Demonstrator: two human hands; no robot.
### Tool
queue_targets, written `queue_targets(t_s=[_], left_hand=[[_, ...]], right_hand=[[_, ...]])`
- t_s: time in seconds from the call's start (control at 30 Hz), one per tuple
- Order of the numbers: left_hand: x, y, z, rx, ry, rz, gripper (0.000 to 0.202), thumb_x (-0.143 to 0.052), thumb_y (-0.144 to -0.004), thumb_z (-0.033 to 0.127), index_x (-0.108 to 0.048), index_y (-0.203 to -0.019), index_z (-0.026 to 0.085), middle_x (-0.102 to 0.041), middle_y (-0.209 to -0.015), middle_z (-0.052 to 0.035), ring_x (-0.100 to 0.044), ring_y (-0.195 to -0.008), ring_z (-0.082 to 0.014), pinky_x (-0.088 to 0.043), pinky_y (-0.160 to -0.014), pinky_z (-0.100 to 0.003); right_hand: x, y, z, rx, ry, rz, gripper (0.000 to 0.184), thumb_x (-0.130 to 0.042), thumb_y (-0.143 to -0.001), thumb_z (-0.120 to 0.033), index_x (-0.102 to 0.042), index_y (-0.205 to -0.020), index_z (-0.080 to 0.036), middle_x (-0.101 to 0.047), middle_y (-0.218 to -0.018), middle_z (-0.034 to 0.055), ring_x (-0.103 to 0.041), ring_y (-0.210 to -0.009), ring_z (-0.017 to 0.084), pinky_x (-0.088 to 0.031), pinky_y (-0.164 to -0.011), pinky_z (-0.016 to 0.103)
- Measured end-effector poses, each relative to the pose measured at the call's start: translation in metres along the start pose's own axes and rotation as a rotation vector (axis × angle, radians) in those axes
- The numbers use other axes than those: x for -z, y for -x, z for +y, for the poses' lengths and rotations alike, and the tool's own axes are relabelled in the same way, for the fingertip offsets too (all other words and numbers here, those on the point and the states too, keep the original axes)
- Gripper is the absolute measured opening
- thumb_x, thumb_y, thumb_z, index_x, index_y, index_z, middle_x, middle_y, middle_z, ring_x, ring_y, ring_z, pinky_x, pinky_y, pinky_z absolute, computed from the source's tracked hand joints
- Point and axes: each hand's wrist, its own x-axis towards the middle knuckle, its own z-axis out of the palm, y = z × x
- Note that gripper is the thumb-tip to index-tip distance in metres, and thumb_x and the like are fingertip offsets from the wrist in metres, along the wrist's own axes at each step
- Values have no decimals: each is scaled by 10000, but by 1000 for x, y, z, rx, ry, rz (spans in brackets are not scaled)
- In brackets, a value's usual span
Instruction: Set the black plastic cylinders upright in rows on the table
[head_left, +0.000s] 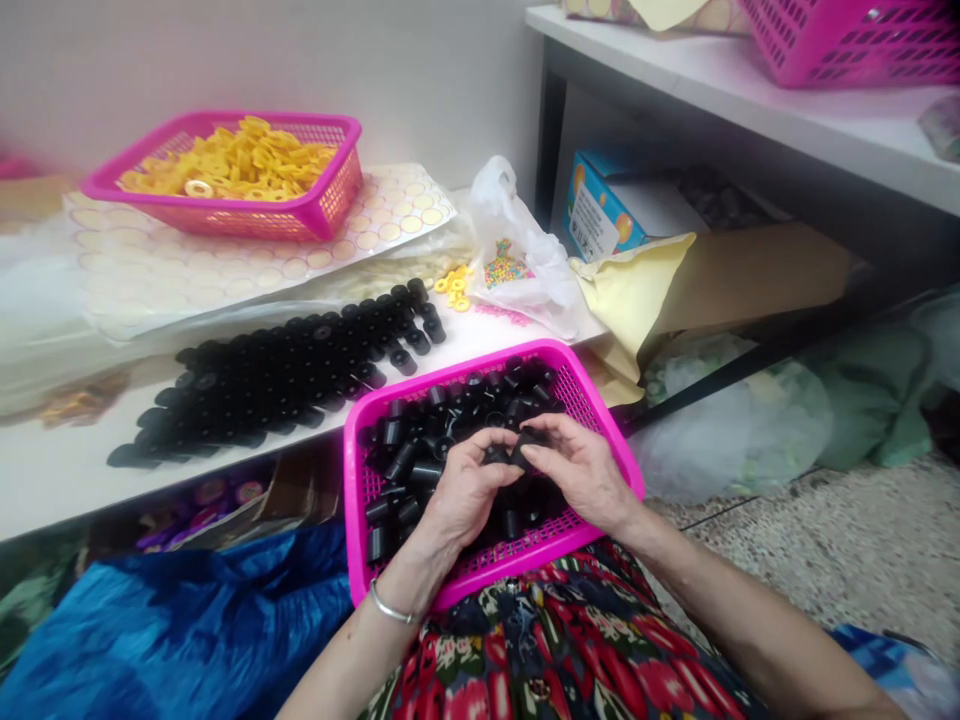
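A pink plastic basket (491, 590) rests on my lap, loaded with loose black plastic cylinders (405, 460). Over its middle my two hands come together. My left hand (466, 490) pinches a small black plastic piece (495, 455) between thumb and fingers. Right beside it, my right hand (585, 470) grips another black plastic piece (528, 446). The two pieces are close together or touching; my fingers partly cover them, so I cannot tell whether they are joined. On the white table, black cylinders (277, 365) stand upright in close rows.
A pink basket of yellow rings (225, 165) stands at the back left on a patterned sheet (390, 215). Near the table corner are loose yellow rings (454, 287) and a plastic bag with colourful beads (506, 265). At right sit a blue box (600, 215) and a white shelf (720, 80).
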Motion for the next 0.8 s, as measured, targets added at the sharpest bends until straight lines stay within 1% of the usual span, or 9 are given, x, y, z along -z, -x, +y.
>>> queue_targets(t_s=[0.1, 0.17, 0.2, 0.27, 0.33, 0.43, 0.53, 0.67, 0.8], left_hand=[[2, -3, 4, 53, 213, 6, 204, -685, -589, 54, -685, -786, 109, -676, -808, -50, -629, -748, -130, -513, -744, -237], [5, -6, 7, 41, 334, 18, 128, -662, -642, 98, -691, -766, 98, -678, -842, -73, -643, -834, -170, -526, -810, -286], [6, -7, 7, 25, 370, 27, 112, -657, -664, 115, -694, -768, 97, -678, -853, -77, -644, -867, -182, -525, -840, -302], [6, -8, 7, -3, 382, 43, 105, -673, -690, 140, -696, -787, 107, -676, -863, -67, -644, -897, -183, -515, -886, -319], [7, -8, 5, -37, 341, 53, 118, -717, -683, 173, -693, -787, 122, -676, -852, -49, -641, -893, -164, -508, -898, -307], [7, -5, 2, -80, 225, 62, 188, -792, -611, 206, -690, -749, 129, -680, -845, -35, -631, -816, -126, -517, -812, -250], [8, 1, 0, -129, 12, 57, 260, -818, -565, 192, -708, -797, 148, -683, -855, -25, -604, -728, -110, -501, -686, -221], [9, 4, -1, -309, -360, 64, 308, -797, -596, 195, -716, -893, 181, -675, -888, -24, -595, -796, -144, -481, -737, -248], [11, 1, 0, -445, -638, 42, 271, -750, -644, 206, -712, -912, 195, -652, -860, -24, -586, -769, -156, -463, -706, -259]], right_hand=[[6, 0, -2, 41, -28, 35, 311, -634, -807, -325, -568, -1086, -205, -651, -948, 33, -615, -850, 161, -510, -783, 310], [10, 1, -5, 71, 11, 28, 301, -594, -841, -336, -564, -1118, -221, -635, -1005, 36, -612, -874, 164, -508, -807, 320], [11, 3, -7, 94, 63, 10, 289, -582, -850, -326, -573, -1121, -228, -622, -1055, 41, -605, -920, 172, -498, -845, 329], [10, 7, -10, 141, 169, -32, 294, -592, -840, -283, -584, -1131, -238, -590, -1152, 47, -568, -1045, 194, -457, -943, 347], [6, 11, -10, 152, 191, -49, 356, -619, -816, -247, -562, -1168, -246, -582, -1188, 50, -535, -1122, 208, -419, -1007, 366], [1, 13, -7, 131, 118, -30, 396, -670, -782, -247, -549, -1159, -253, -609, -1127, 51, -565, -1073, 216, -447, -983, 383], [3, 11, -8, 206, 153, -36, 341, -694, -767, -243, -599, -1095, -249, -607, -1066, 44, -575, -1017, 209, -467, -935, 367], [10, 7, -18, 350, 306, -134, 315, -640, -819, -224, -619, -1132, -250, -583, -1051, 51, -567, -1010, 192, -468, -894, 336], [13, 5, -22, 398, 384, -186, 324, -612, -843, -221, -599, -1165, -255, -565, -1056, 57, -568, -1013, 187, -473, -889, 334]])
